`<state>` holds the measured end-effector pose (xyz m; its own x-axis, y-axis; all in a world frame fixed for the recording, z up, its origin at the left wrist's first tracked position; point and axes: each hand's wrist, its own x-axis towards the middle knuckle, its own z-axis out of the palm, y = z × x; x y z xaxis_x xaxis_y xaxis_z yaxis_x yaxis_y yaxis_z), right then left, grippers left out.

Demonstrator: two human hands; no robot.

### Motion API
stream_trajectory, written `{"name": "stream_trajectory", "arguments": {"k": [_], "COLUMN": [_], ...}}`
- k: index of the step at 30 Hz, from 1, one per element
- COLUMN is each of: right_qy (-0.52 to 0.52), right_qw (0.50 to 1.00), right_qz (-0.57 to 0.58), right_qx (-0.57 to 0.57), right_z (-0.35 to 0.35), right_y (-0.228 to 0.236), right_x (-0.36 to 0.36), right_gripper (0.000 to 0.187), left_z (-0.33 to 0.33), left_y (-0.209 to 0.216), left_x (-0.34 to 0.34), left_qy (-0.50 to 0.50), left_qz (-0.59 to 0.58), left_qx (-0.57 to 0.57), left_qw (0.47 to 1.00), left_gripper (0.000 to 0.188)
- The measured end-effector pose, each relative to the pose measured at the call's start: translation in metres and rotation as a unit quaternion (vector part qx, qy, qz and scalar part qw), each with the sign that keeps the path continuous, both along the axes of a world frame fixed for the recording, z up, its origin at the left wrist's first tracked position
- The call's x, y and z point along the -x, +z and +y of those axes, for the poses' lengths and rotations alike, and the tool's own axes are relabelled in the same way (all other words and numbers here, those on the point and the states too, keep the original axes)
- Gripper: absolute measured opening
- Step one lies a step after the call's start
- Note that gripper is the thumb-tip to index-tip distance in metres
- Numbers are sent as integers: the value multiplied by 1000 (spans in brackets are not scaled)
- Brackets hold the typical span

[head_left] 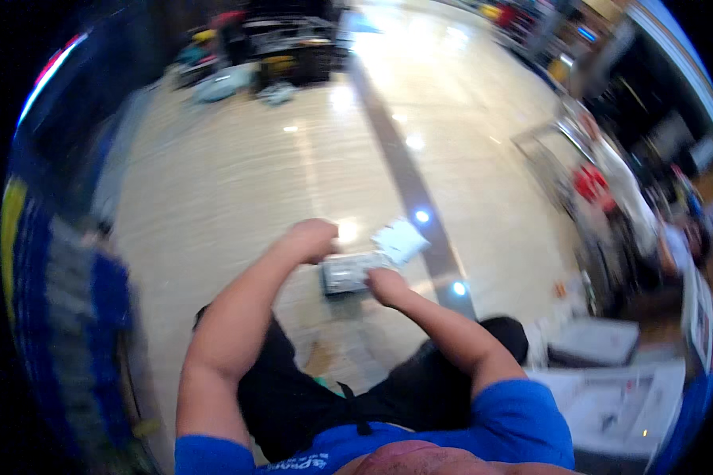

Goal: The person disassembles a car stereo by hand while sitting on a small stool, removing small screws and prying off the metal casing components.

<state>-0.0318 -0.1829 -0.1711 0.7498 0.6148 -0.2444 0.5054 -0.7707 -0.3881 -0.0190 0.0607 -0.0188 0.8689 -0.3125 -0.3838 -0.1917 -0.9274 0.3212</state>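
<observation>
Steady the silvery package [344,276] between left fingers [325,245] and right fingers [376,281], both curled; cannot tell either grip for blur

The package [347,275] sits ahead of the person's knees [505,334], midway between them, with papers [402,240] just beyond its right end, overlapping the floor strip [392,158] in view. Far ahead, left of that strip, goods [297,59] stand on the floor [206,174]. Rightward, a box [594,340] lies beyond a panel [622,408].
</observation>
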Motion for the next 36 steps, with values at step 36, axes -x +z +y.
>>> {"name": "stream_trajectory", "arguments": {"k": [36], "right_qy": [19], "right_qw": [998], "right_qz": [53], "right_qx": [-35], "right_z": [-9], "right_y": [10], "right_x": [-14], "right_gripper": [16], "left_z": [-45], "left_y": [12], "left_x": [-3], "left_qy": [-33], "left_qz": [9], "left_qx": [-9], "left_qw": [999], "left_gripper": [38]}}
